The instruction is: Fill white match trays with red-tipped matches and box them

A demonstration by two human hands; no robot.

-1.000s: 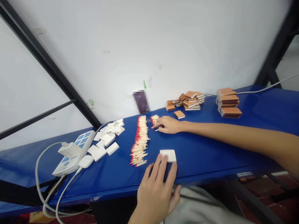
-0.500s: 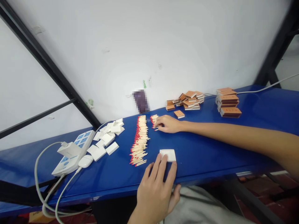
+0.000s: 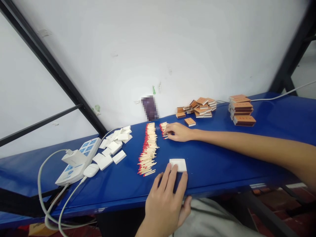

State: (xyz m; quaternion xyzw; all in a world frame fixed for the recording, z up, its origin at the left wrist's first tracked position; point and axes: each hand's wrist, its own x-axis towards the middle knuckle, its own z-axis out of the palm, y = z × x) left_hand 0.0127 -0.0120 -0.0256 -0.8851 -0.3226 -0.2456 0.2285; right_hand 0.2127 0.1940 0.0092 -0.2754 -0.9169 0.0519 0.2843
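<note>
The left hand (image 3: 165, 204) lay at the near edge of the blue desk (image 3: 222, 161), palm down. Its fingers (image 3: 170, 172) were extended and slightly apart, and 2 fingertips touched the near side of a white tray (image 3: 178, 164) that lay flat on the desk. Nothing was clamped.

The right hand (image 3: 178, 131) reached across to the far side and rested on a small bunch of matches (image 3: 163, 127) near the wall. Its fingers (image 3: 169, 129) were curled over the red-tipped ends; whether they were clamped on any match could not be told.

Surrounding items:
- A long row of matches (image 3: 148, 148) ran from the wall toward the near edge, just left of both hands and between the white tray and the pile of white trays (image 3: 113, 144).
- A power strip (image 3: 85, 149) with blue sockets lay left of that pile, with a white adapter (image 3: 74, 157) plugged in and a white rounded case (image 3: 91, 170) just beside it. Grey cables (image 3: 49, 200) hung over the desk edge.
- A loose pile of orange sleeves (image 3: 199, 107), 1 single orange sleeve (image 3: 190, 121) and a neat orange stack (image 3: 241, 110) lay to the right of the hand along the wall.
- The right forearm crossed the desk in front of the orange items without covering them.

The print on the orange sleeves was too small to read. A blurred purple patch (image 3: 149, 108) sat on the wall.
</note>
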